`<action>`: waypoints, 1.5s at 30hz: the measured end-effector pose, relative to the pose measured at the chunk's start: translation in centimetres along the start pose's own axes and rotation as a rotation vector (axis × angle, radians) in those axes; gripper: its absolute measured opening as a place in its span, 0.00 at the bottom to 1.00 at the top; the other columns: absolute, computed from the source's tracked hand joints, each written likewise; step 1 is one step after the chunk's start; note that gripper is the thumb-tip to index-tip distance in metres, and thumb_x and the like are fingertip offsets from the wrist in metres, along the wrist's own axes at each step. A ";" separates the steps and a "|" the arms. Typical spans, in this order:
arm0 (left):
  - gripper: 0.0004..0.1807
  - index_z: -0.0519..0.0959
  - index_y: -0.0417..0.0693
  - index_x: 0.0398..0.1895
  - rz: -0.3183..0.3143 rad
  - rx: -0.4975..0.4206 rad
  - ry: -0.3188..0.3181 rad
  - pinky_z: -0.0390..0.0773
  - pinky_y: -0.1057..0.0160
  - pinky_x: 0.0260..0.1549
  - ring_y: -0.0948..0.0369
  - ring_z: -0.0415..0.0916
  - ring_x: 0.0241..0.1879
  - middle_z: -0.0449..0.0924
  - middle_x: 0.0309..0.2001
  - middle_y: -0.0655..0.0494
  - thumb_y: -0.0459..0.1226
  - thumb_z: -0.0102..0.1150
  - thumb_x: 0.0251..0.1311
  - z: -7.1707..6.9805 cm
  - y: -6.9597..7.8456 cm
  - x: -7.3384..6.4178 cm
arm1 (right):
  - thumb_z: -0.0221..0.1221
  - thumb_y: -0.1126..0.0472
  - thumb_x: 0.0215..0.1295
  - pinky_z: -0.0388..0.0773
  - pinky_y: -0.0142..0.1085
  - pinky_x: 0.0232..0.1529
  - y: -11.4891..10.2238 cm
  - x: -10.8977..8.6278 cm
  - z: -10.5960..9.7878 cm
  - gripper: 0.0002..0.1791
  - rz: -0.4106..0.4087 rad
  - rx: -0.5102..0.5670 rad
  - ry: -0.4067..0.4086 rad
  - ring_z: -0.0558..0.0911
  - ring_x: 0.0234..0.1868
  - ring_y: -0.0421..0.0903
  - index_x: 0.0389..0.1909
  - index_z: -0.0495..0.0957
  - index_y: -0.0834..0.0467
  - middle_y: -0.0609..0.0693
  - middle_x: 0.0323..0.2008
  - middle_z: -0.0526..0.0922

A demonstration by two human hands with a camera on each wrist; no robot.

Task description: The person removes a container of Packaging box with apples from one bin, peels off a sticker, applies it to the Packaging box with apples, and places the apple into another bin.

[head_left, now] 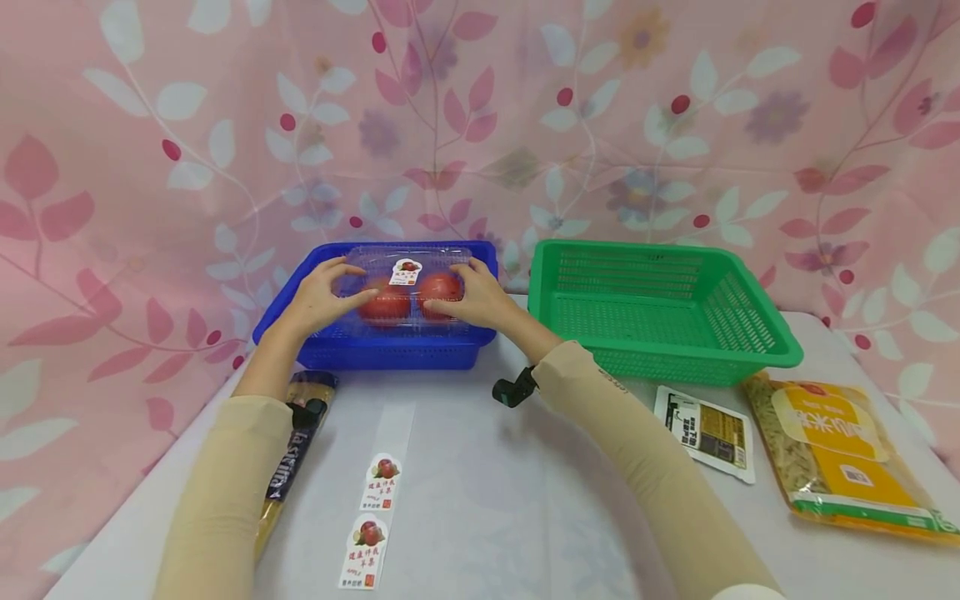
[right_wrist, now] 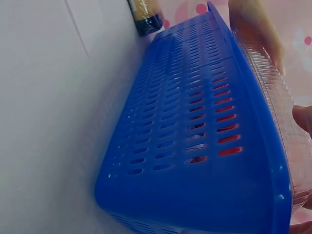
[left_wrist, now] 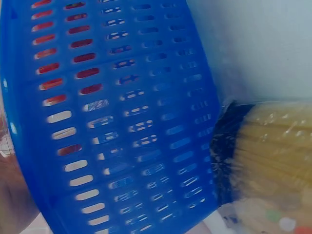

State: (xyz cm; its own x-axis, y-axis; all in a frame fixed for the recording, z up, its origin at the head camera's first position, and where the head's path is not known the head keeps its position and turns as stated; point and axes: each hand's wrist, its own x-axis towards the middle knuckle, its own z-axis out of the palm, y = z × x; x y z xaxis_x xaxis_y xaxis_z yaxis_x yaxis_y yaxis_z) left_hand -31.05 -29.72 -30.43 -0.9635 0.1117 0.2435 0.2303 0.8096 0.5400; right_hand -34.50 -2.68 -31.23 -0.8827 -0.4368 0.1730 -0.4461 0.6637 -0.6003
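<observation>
A clear plastic clamshell box (head_left: pixel 375 260) with red apples (head_left: pixel 384 305) inside sits in the blue basket (head_left: pixel 390 357), partly above its rim. On its lid is a white apple sticker (head_left: pixel 406 272). My left hand (head_left: pixel 315 302) grips the box's left end, fingers at the far side and thumb at the near side. At the opposite end my right hand (head_left: pixel 483 297) grips it the same way. The right wrist view shows the box's ridged edge (right_wrist: pixel 273 92) along the basket rim, while the left wrist view shows red through the basket's slots (left_wrist: pixel 48 68).
A green basket (head_left: pixel 663 367) stands at the right. In front of it lie a flat white-edged packet (head_left: pixel 707 432) and a yellow food bag (head_left: pixel 847 450). Beside my left forearm is a pasta pack (head_left: pixel 292 454). A strip of apple stickers (head_left: pixel 371 517) lies on the white table (head_left: pixel 480 500).
</observation>
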 end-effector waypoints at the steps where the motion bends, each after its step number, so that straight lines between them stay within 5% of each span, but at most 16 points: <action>1: 0.36 0.71 0.45 0.57 0.000 0.001 -0.004 0.53 0.36 0.57 0.42 0.43 0.67 0.48 0.69 0.42 0.58 0.59 0.51 0.0 -0.1 0.0 | 0.60 0.34 0.49 0.61 0.51 0.60 0.0 0.0 0.1 0.46 0.006 -0.004 -0.006 0.49 0.69 0.53 0.64 0.62 0.57 0.59 0.69 0.49; 10: 0.37 0.70 0.45 0.58 -0.016 0.011 -0.051 0.51 0.35 0.57 0.41 0.43 0.67 0.47 0.69 0.40 0.57 0.61 0.50 0.1 -1.0 -0.2 | 0.53 0.30 0.52 0.67 0.54 0.54 0.0 0.2 1.0 0.49 -0.003 -0.130 -0.071 0.57 0.66 0.59 0.68 0.56 0.58 0.62 0.70 0.42; 26: 0.38 0.71 0.48 0.58 -0.044 0.030 -0.090 0.61 0.38 0.53 0.40 0.58 0.59 0.49 0.68 0.40 0.60 0.61 0.48 0.5 -2.3 -0.4 | 0.62 0.35 0.46 0.63 0.52 0.58 -0.8 1.2 0.9 0.51 0.033 -0.156 -0.195 0.53 0.67 0.56 0.66 0.58 0.61 0.63 0.68 0.49; 45: 0.38 0.70 0.48 0.59 -0.089 0.019 -0.165 0.52 0.34 0.56 0.41 0.42 0.67 0.46 0.69 0.40 0.60 0.59 0.49 0.8 -3.0 -0.4 | 0.58 0.32 0.48 0.65 0.50 0.58 -0.9 1.7 1.1 0.53 0.049 -0.275 -0.312 0.58 0.64 0.55 0.68 0.54 0.60 0.62 0.66 0.53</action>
State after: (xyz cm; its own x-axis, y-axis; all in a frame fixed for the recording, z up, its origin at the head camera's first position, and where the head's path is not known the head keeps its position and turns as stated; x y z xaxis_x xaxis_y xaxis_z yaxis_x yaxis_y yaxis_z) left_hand -31.49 -31.67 -32.79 -0.9897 0.1304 0.0592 0.1417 0.8313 0.5375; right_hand -35.46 -4.68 -31.31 -0.8356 -0.5359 -0.1207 -0.4650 0.8070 -0.3640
